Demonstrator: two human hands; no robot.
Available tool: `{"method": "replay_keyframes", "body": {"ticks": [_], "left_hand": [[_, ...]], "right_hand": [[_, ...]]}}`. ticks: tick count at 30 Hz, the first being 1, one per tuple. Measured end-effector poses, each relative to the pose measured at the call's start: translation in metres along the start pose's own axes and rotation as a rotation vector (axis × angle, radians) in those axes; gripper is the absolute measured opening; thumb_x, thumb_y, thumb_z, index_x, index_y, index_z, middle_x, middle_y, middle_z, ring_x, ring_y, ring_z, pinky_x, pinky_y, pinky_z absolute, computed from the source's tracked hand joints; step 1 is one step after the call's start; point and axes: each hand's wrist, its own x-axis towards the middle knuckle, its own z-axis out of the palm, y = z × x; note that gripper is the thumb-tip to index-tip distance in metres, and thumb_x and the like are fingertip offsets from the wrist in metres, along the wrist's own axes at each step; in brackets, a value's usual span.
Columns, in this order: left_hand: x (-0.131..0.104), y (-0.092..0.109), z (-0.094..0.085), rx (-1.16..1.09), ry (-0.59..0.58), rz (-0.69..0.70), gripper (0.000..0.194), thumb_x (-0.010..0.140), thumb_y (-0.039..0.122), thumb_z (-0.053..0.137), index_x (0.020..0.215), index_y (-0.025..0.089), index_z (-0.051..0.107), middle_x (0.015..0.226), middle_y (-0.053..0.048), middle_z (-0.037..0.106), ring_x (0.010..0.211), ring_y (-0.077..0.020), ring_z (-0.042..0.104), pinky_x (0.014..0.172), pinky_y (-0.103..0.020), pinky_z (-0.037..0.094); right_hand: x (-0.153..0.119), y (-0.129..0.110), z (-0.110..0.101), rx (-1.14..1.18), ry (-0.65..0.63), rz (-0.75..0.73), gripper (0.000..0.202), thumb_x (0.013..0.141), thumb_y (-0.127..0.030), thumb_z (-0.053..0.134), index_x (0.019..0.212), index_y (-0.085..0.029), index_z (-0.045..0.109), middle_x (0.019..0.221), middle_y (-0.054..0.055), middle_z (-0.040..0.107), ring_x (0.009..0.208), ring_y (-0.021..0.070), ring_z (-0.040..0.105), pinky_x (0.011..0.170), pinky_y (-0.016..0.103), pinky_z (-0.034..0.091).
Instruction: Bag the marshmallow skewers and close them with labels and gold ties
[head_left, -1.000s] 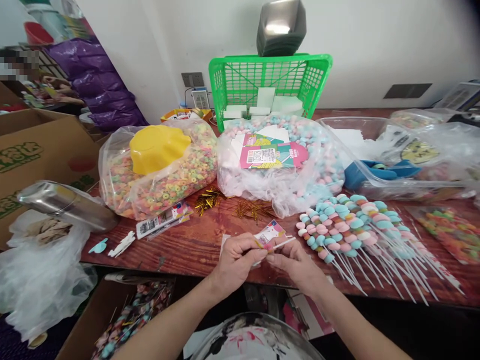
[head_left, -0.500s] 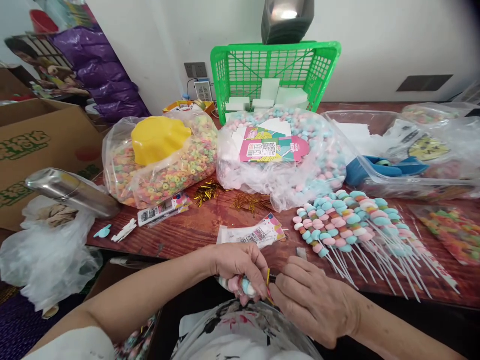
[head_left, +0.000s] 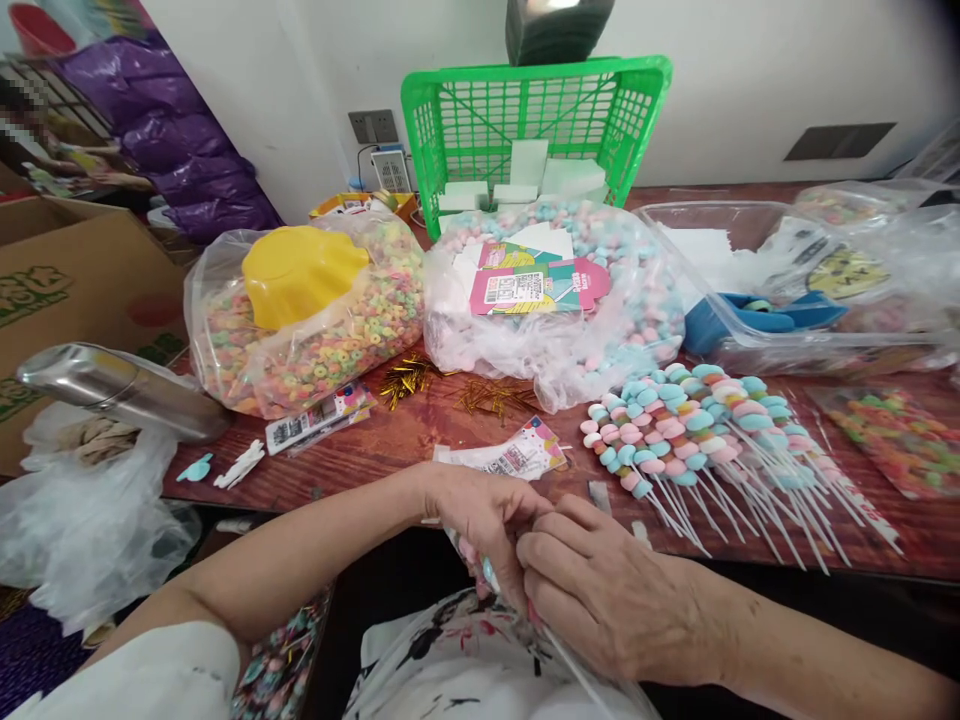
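Head view — left hand (head_left: pixel 487 515) clamps the candy skewer (head_left: pixel 471 555); right hand's (head_left: pixel 607 585) fingertips hidden, can't tell — steady the stick (head_left: pixel 574 664) below them.

A stainless-steel flask (head_left: pixel 124 390) was well to the left of the grip, near a crumpled clear plastic bag (head_left: pixel 97 545). Behind the flask stood a printed cardboard box (head_left: pixel 97 285), with stacked purple packages (head_left: pixel 161 120) farther off. Well beyond the grip, a green plastic basket (head_left: pixel 465 75) held white blocks (head_left: pixel 529 165); a wall socket (head_left: pixel 373 126) showed to its left.
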Motion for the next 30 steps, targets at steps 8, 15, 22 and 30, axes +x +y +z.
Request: {"method": "replay_keyframes", "body": {"ticks": [8, 15, 22, 30], "left_hand": [[-0.005, 0.028, 0.028, 1.58, 1.064, 0.3, 0.06, 0.083, 0.009, 0.05, 0.14, 0.022, 0.036, 0.093, -0.007, 0.059, 0.087, -0.0233, 0.057, 0.076, -0.04, 0.049], [0.037, -0.002, 0.024, 0.817, 1.221, 0.797, 0.028, 0.083, 0.01, 0.047, 0.109, 0.018, 0.055, 0.106, -0.01, 0.063, 0.104, -0.0236, 0.057, 0.097, -0.048, 0.041], [0.006, 0.033, 0.016, -0.232, 0.881, 1.065, 0.015, 0.072, 0.023, 0.072, 0.06, 0.018, 0.065, 0.076, -0.004, 0.071, 0.102, -0.0282, 0.065, 0.1, -0.048, 0.043], [0.007, -0.005, 0.028, -0.084, 0.874, 0.701, 0.034, 0.082, 0.031, 0.067, 0.114, 0.019, 0.067, 0.084, -0.004, 0.067, 0.072, -0.0134, 0.061, 0.071, -0.027, 0.049]], "right_hand": [[-0.005, 0.043, 0.026, -0.162, 0.106, 0.543, 0.013, 0.08, -0.011, 0.047, 0.078, -0.016, 0.058, 0.071, 0.008, 0.062, 0.067, 0.0201, 0.053, 0.062, 0.032, 0.035], [0.004, 0.066, 0.006, 0.01, 0.496, 0.93, 0.023, 0.091, -0.019, 0.036, 0.075, -0.018, 0.052, 0.062, 0.001, 0.054, 0.057, 0.0126, 0.05, 0.057, 0.024, 0.036], [0.019, 0.014, 0.024, 1.186, 0.621, 1.023, 0.024, 0.082, -0.029, 0.052, 0.062, -0.02, 0.045, 0.056, -0.005, 0.041, 0.051, 0.009, 0.035, 0.049, 0.022, 0.031], [0.011, 0.028, 0.018, 0.923, 0.803, 1.01, 0.019, 0.081, -0.03, 0.056, 0.066, -0.018, 0.053, 0.06, -0.003, 0.047, 0.057, 0.0101, 0.04, 0.055, 0.023, 0.032]]}}
